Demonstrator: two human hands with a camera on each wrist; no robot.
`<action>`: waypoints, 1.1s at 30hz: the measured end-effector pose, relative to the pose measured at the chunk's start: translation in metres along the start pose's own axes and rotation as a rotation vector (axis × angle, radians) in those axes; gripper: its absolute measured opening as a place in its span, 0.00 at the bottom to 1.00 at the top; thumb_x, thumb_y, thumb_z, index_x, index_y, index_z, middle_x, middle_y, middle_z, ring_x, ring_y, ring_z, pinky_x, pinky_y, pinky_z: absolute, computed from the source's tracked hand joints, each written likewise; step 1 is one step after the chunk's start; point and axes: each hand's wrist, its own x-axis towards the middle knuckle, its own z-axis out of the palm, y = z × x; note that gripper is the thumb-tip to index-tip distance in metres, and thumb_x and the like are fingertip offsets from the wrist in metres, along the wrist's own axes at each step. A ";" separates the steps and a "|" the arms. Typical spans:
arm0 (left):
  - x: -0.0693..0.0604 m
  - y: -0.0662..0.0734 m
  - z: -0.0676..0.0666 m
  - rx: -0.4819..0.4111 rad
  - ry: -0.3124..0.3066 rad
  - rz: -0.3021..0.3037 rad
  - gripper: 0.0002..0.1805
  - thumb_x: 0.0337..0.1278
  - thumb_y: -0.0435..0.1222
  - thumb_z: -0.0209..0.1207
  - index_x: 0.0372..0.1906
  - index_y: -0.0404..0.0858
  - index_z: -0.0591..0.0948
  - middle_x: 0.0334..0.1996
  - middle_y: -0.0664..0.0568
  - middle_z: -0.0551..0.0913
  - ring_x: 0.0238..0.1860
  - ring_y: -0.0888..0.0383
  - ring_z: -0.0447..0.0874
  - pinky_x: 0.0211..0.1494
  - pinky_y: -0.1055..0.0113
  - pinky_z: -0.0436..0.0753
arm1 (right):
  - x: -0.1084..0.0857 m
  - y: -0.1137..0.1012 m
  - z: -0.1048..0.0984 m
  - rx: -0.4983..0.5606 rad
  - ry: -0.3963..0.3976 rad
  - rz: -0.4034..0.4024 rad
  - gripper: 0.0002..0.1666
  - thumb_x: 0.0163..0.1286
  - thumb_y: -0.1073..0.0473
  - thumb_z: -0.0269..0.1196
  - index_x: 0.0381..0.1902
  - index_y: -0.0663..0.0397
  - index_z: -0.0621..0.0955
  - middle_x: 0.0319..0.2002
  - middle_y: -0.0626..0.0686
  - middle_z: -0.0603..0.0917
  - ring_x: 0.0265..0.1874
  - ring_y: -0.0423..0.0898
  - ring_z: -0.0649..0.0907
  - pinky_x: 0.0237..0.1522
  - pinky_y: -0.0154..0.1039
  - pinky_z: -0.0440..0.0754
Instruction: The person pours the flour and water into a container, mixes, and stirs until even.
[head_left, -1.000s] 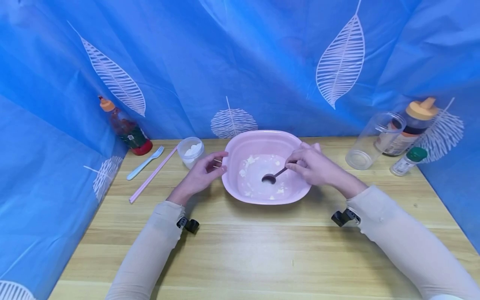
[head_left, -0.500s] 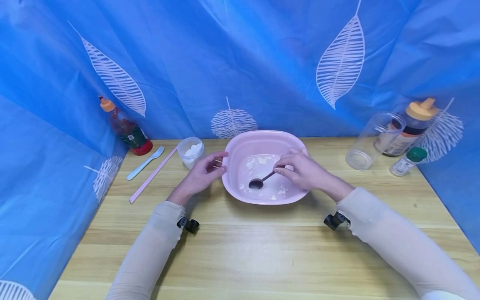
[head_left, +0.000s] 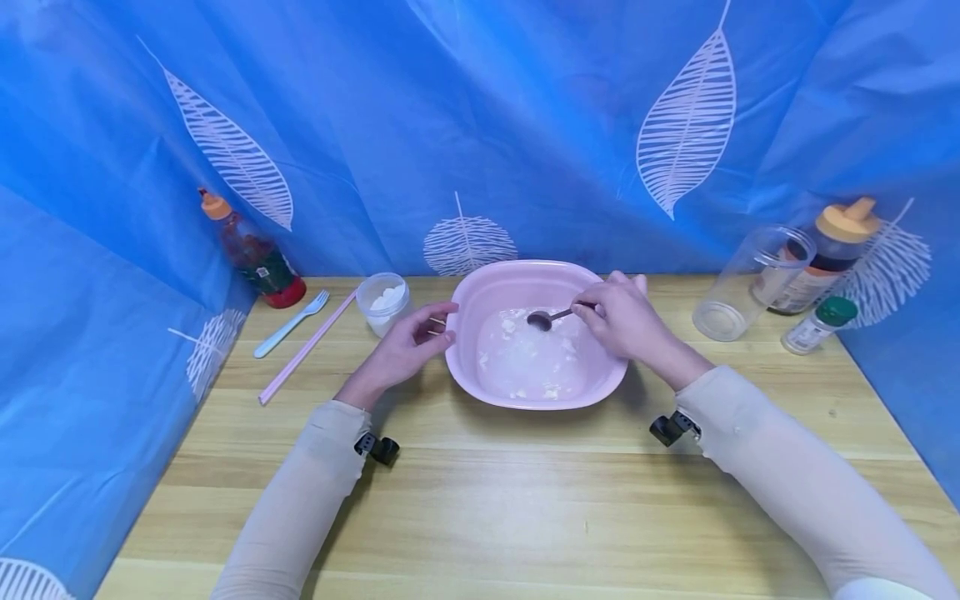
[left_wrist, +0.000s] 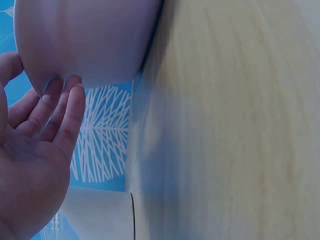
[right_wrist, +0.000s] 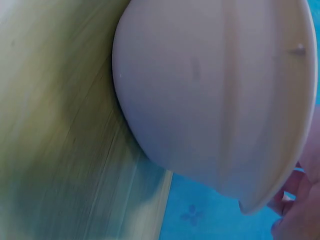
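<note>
A pink basin (head_left: pixel 536 403) stands on the wooden table, with watery white stuff and pale clumps across its bottom. In the head view my right hand (head_left: pixel 628 323) pinches the handle of a dark spoon (head_left: pixel 539 321), whose bowl is inside the basin toward its back. My left hand (head_left: pixel 401 350) steadies the basin's left rim between thumb and fingers; in the left wrist view its fingertips touch the basin's outer wall (left_wrist: pixel 90 40). The right wrist view shows the basin's outside (right_wrist: pixel 195 90), with part of my right hand (right_wrist: pixel 300 200) beyond the rim and the spoon hidden.
Left of the basin are a tub of white stuff (head_left: pixel 384 305), a pink straw pair or stick (head_left: pixel 307 348), a light blue fork (head_left: pixel 288 327) and a red sauce bottle (head_left: pixel 262 265). At right stand a clear cup (head_left: pixel 738 292), a dark sauce bottle (head_left: pixel 817 258) and a green-capped shaker (head_left: pixel 819 323).
The spoon in my right hand went left and toward the front of the basin, then back right and toward the rear. My left hand has stayed at the rim.
</note>
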 end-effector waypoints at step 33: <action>0.000 0.002 0.001 0.011 0.009 -0.004 0.29 0.76 0.35 0.63 0.76 0.35 0.74 0.63 0.34 0.83 0.61 0.40 0.84 0.64 0.60 0.84 | -0.007 0.001 -0.016 0.011 -0.049 0.032 0.11 0.77 0.61 0.64 0.45 0.59 0.92 0.40 0.57 0.93 0.42 0.54 0.75 0.54 0.58 0.59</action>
